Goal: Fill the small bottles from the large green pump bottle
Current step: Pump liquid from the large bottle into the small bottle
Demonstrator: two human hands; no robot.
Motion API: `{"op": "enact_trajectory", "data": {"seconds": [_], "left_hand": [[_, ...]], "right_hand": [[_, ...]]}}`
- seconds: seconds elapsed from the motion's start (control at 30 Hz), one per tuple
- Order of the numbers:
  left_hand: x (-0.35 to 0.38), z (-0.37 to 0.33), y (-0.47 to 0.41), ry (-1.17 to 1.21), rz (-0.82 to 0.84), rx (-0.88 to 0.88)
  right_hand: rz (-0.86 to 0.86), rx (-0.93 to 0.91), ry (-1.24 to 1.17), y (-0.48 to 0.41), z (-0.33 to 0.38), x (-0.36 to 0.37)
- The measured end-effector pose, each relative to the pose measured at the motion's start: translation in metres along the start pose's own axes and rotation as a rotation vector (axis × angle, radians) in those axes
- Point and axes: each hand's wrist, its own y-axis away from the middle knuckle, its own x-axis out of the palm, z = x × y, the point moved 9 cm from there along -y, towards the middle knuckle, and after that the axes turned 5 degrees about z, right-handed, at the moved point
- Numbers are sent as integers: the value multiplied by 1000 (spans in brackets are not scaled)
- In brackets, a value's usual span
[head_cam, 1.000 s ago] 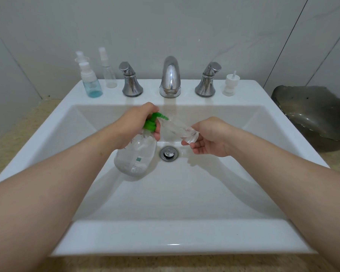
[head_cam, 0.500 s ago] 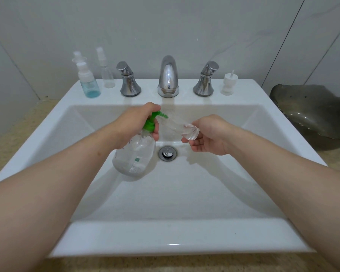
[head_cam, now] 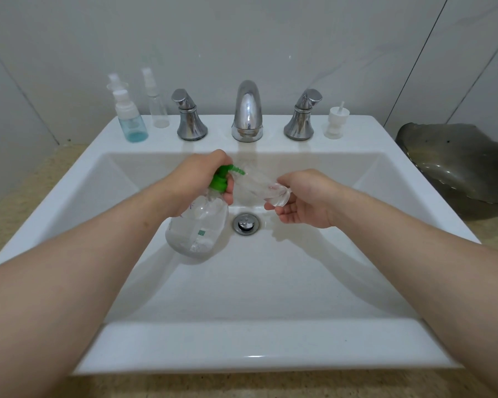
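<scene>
1. Your left hand (head_cam: 202, 179) is curled tight round the green neck of the large pump bottle (head_cam: 197, 228), which is tilted over the sink (head_cam: 242, 349).
2. Your right hand (head_cam: 302, 199) pinches a small clear bottle (head_cam: 256, 188) by its base, slanted, mouth at the green nozzle.
3. Both hover just above the drain (head_cam: 245, 224).
4. On the back ledge, left, a blue-tinted bottle (head_cam: 133, 122) stands upright.

The left hand (head_cam: 202, 179) hides part of the pump bottle (head_cam: 197, 228); small bottle (head_cam: 258, 186) blurred.
</scene>
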Motion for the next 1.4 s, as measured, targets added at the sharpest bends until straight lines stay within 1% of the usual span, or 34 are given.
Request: {"op": "enact_trajectory", "data": {"seconds": [0.27,0.63,1.03,1.13,1.27,1.4], "left_hand": [[2,5,0,6,33,-46],[2,2,1,-21,23,-18],[1,0,-2,54,8,19],[3,2,-2,64,29,22],[7,1,0,33,99,8],[8,0,1,18,120,32]], "right_hand": [[-4,0,2,0,0,0],[-14,-2,-11,-4,-1,-1],[-11,-1,2,-6,-3,-1],[-12,-3,-3,-6,-2,-2],[-25,-6,-15,-7,-2,-3],[-36,4,-17,-8,-3,-5]]}}
